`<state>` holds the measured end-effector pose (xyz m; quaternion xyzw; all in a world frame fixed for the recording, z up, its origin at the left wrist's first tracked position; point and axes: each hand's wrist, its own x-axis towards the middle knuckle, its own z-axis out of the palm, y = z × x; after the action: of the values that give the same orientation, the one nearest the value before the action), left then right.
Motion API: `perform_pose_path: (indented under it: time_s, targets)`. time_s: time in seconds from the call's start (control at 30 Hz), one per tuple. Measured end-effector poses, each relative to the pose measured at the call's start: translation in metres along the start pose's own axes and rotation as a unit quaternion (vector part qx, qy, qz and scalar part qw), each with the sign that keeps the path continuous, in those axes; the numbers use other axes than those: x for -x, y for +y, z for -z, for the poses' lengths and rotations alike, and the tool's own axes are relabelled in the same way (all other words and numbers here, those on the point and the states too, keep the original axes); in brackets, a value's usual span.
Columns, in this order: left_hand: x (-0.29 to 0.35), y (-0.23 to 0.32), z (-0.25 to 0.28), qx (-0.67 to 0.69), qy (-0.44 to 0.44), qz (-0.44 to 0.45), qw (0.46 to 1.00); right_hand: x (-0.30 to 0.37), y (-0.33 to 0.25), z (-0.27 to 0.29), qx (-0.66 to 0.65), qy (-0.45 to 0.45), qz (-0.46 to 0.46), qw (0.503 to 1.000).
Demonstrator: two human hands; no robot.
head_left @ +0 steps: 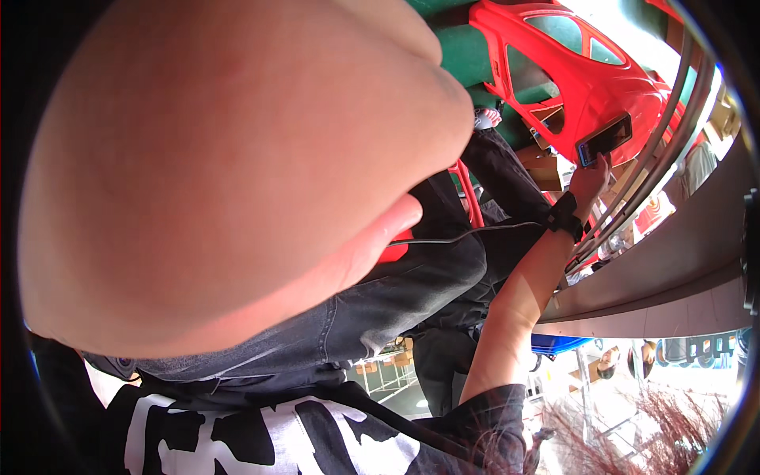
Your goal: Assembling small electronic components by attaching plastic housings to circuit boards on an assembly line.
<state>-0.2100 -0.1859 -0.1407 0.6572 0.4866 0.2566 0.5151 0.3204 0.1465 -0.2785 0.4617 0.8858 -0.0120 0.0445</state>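
Note:
My left hand (pixel 237 174) fills much of the left side, very close to the camera. One fingertip shows at its lower edge; the other fingers are hidden or out of the picture, so their closure is unclear. On the right, my right arm reaches up from a black sleeve, with a black band (pixel 564 215) round the wrist. My right hand (pixel 587 186) is closed on a dark smartphone (pixel 608 140), held tilted in front of a large red plastic shell (pixel 594 83) with window-like openings.
A thin cable (pixel 451 240) runs across my dark trousers (pixel 396 293) toward the right wrist. Cardboard boxes (pixel 545 172) lie below the red shell. A curved grey surface (pixel 673 245) and metal rails (pixel 661 158) border the right side. A metal rack (pixel 388 372) stands at the bottom.

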Motion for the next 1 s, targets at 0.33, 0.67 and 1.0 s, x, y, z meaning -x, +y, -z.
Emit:
perform_pose_path:
  time_s: [0.33, 0.67, 1.0]
  targets:
    - [0.002, 0.001, 0.004, 0.001, -0.003, 0.003, 1.000, -0.019, -0.044, 0.006, -0.466, -0.011, -0.268, 0.843]
    - [0.001, 0.001, 0.009, 0.001, -0.011, 0.006, 1.000, -0.027, -0.071, 0.008, -0.383, 0.025, -0.346, 0.856]
    - [0.005, -0.001, 0.013, 0.001, -0.011, 0.007, 1.000, -0.029, -0.077, 0.013, -0.377, 0.059, -0.343, 0.858]
